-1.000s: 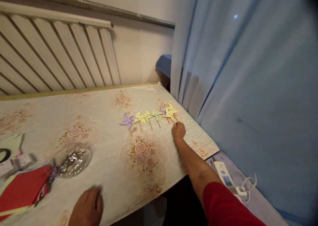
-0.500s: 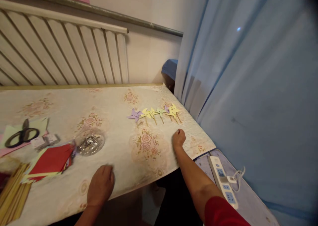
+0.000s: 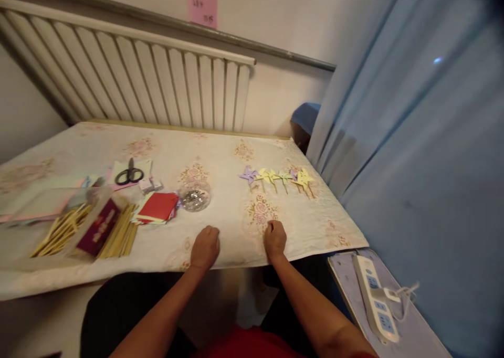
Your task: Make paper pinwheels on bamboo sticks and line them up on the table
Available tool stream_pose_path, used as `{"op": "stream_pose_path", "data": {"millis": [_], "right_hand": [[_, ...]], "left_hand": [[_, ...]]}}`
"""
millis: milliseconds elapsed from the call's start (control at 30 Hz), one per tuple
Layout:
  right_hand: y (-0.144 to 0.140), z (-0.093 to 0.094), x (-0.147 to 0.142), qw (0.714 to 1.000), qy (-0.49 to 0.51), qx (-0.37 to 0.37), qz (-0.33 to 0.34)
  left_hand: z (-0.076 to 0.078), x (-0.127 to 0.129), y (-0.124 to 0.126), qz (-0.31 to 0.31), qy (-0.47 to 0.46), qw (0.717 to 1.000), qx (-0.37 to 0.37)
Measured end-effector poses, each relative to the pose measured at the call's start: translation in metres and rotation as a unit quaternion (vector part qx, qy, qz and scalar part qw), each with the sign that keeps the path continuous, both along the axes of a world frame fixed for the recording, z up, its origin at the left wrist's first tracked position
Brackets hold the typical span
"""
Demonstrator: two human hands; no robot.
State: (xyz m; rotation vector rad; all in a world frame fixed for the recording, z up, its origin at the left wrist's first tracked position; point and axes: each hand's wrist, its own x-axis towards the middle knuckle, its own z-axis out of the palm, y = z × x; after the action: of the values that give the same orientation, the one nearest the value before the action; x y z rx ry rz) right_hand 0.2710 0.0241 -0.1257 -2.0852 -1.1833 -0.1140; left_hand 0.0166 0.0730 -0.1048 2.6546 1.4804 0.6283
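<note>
My left hand (image 3: pixel 205 248) rests curled into a loose fist near the front edge of the table, with nothing showing in it. Also closed, my right hand (image 3: pixel 275 240) lies a short way to its right, holding nothing that I can see. Beyond the right hand, several paper pinwheels on sticks lie in a row, among them a purple pinwheel (image 3: pixel 249 175) and a yellow pinwheel (image 3: pixel 303 178). Up and left of my left hand is a clear round dish (image 3: pixel 196 199) of small shiny metal pieces. Beside it sits a stack of red paper squares (image 3: pixel 158 207).
Black-handled scissors (image 3: pixel 130 175) lie on pale paper, near small white boxes (image 3: pixel 150 185). Thin wooden sticks (image 3: pixel 65 229) and a dark red label (image 3: pixel 99 227) are at left. A power strip (image 3: pixel 376 297) lies right of the table, beside a blue curtain (image 3: pixel 417 153).
My right hand has drawn back from near the pinwheels to the table's front edge, closer to my left hand. The view has swung left, bringing in more of the left side.
</note>
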Motion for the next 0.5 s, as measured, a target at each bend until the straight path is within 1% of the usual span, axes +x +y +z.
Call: {"op": "stream_pose_path", "data": {"millis": [67,167,367,500], "right_hand": [[-0.002,-0.003,-0.010,0.999,-0.032,0.002,0.025],[-0.003,-0.006,-0.016,0.995,-0.084,0.007,0.048],[-0.005,-0.006,-0.019,0.987,-0.153,-0.021,0.045],[-0.006,-0.004,-0.022,0.985,-0.167,-0.032,0.035]], "left_hand": [[-0.001,-0.001,0.000,0.004,-0.014,1.000,-0.008],[-0.004,-0.003,0.000,0.000,-0.039,0.999,-0.019],[-0.009,-0.007,0.002,-0.022,-0.116,0.992,-0.045],[-0.010,-0.021,0.005,-0.036,-0.180,0.979,-0.085]]}}
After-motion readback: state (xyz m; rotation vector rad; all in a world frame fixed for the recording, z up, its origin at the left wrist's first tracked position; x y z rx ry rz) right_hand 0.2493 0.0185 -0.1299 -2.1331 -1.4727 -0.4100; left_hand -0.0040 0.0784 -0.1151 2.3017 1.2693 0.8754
